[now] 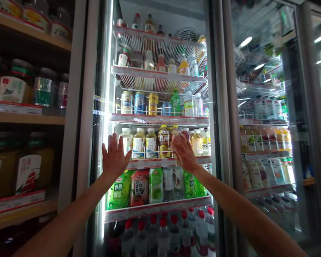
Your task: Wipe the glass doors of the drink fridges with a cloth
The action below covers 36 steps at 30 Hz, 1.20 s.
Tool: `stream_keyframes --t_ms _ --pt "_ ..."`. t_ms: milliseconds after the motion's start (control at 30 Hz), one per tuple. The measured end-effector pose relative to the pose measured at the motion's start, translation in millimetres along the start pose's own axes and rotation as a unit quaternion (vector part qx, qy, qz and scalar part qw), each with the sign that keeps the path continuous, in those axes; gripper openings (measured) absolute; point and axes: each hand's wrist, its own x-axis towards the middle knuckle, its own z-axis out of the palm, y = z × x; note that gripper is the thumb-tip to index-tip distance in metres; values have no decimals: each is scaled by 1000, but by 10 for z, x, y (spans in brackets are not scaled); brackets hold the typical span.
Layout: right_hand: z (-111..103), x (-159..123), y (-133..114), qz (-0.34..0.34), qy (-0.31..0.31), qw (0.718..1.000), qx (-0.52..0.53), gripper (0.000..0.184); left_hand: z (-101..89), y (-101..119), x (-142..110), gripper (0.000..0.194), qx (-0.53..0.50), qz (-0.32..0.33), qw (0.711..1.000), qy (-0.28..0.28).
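Note:
My left hand is raised at the left side of a lit drinks fridge, palm forward, fingers stretched and apart, holding nothing. Farther right, my right hand is up too, slightly blurred, its fingers pointing up and left with nothing visible in them. It hides part of a row of tea bottles. Pale-labelled bottles stand between the two hands. Below them are green cartons and a red carton. Reflections suggest glass before the shelves; whether either hand touches it, I cannot tell.
Upper fridge shelves hold cans and bottles; red-capped bottles fill the bottom. On the left, an open shelf carries large jar-like bottles. A metal door frame separates another glass-fronted fridge on the right.

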Motion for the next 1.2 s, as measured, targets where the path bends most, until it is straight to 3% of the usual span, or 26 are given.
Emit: stream_keyframes --t_ms 33,67,133,200,233,267,333,367,400,467,500,567,600,700,733,800,867,900,933,1000,1067,1100,1167,1200 --pt "-4 -34 -39 -41 -27 999 3 55 7 5 -53 66 1 9 1000 -5" --pt "-12 -62 -47 -33 -23 999 -2 54 11 9 -109 66 2 19 1000 -11" --pt "-17 -102 -20 104 71 992 -32 53 18 17 -220 66 5 35 999 -24" --pt "17 -152 -45 222 160 961 -48 54 25 30 -326 66 9 39 999 -28" --pt "47 -192 -95 219 164 961 -42 54 30 38 -378 67 11 37 999 -26" --pt "79 -244 -162 169 137 976 -28 55 36 46 -430 68 12 36 999 -24" --pt "132 -364 -290 16 33 999 6 56 49 57 -535 69 14 40 999 -19" --pt "145 -419 -327 -30 0 999 13 56 55 59 -586 70 13 46 999 -19" --pt "151 -461 -343 -26 1 1000 10 56 61 59 -634 70 13 54 998 -19" --pt "148 -504 -349 105 90 990 -19 56 71 58 -711 70 14 65 998 -21" --pt "146 -511 -366 181 144 972 -32 57 75 59 -738 71 15 66 997 -21" --pt "149 -531 -471 235 193 952 -36 60 79 64 -771 72 18 60 998 -18" --pt "153 -554 -549 197 175 964 -24 61 77 67 -781 73 20 56 998 -17" --pt "148 -661 -704 -5 41 999 11 58 48 61 -820 68 24 53 998 -24" --pt "140 -691 -696 -18 25 999 7 58 34 56 -839 65 24 57 998 -32" --pt "129 -718 -623 82 67 994 -20 59 7 49 -885 60 21 66 996 -51" --pt "141 -713 -592 225 144 963 -46 59 -12 58 -929 57 17 62 996 -65" --pt "155 -712 -625 241 150 958 -46 59 -19 69 -949 56 15 55 996 -70" --pt "171 -718 -686 208 127 969 -35 59 -27 82 -971 56 14 47 996 -73" --pt "191 -763 -836 50 29 998 7 58 -46 101 -1027 55 13 38 996 -80" --pt "183 -842 -907 -52 -50 997 32 57 -74 99 -1121 54 10 45 994 -97" --pt "172 -888 -893 -35 -47 998 27 57 -88 91 -1183 54 9 51 993 -106" --pt "153 -990 -813 111 33 993 -13 58 -109 77 -1332 54 6 56 991 -123" --pt "150 -1049 -782 189 80 978 -34 58 -113 79 -1409 55 5 54 990 -127"
